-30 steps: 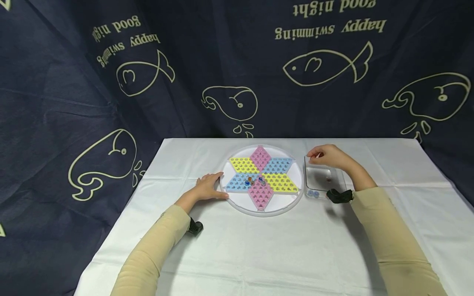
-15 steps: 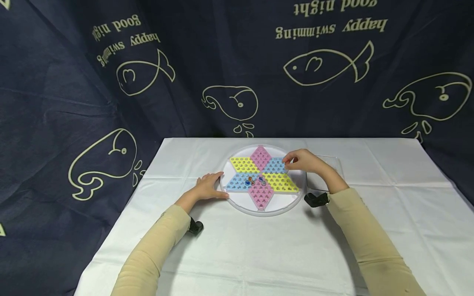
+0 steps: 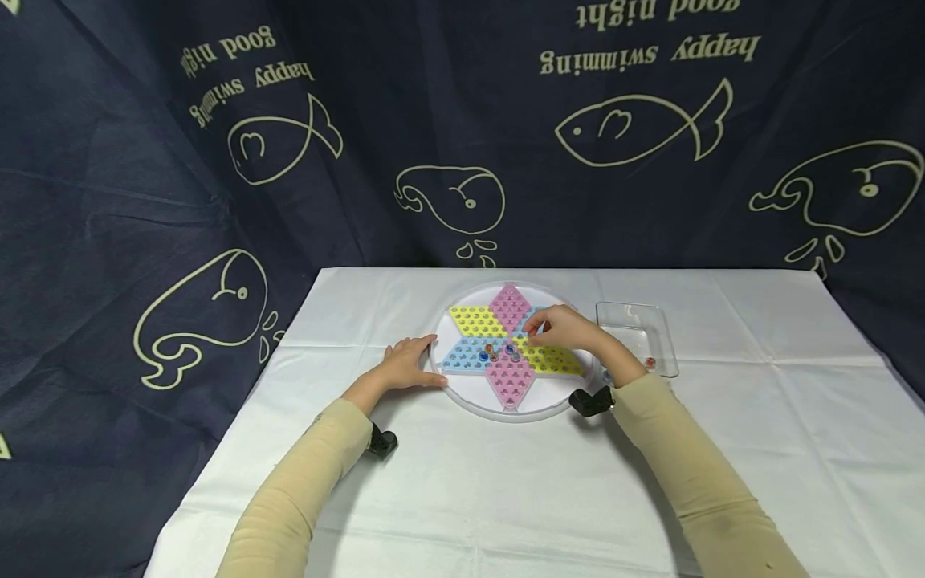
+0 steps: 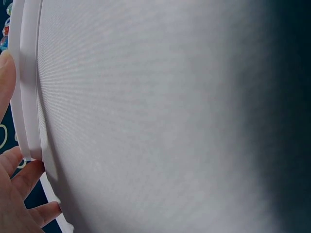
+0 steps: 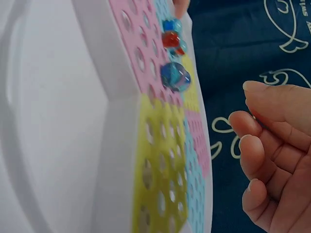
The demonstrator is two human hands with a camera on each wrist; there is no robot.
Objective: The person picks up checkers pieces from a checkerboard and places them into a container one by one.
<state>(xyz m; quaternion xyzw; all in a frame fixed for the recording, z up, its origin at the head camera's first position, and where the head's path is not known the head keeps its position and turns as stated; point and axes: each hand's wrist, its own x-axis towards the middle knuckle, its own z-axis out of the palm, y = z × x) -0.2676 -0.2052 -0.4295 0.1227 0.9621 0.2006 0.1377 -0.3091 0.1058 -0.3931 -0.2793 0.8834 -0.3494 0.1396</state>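
Note:
A round white Chinese checkers board with a pink, yellow and blue star lies on the table. Several marbles sit around the star's middle; the right wrist view also shows a blue marble on the pink part. My left hand rests at the board's left rim, thumb and fingers spread, touching the rim in the left wrist view. Above the star's right side is my right hand, fingers bent and thumb close to the index finger. Whether a marble is hidden between those fingertips cannot be seen.
Right of the board stands a clear plastic tray with an orange-red marble inside. A bluish marble shows by its near-left corner, partly behind the right wrist. Dark printed cloth hangs behind the white-covered table.
My right hand has moved left from above the clear tray to the star's right side, near its centre. The left hand has stayed at the rim, and the visible marbles on the board look unchanged.

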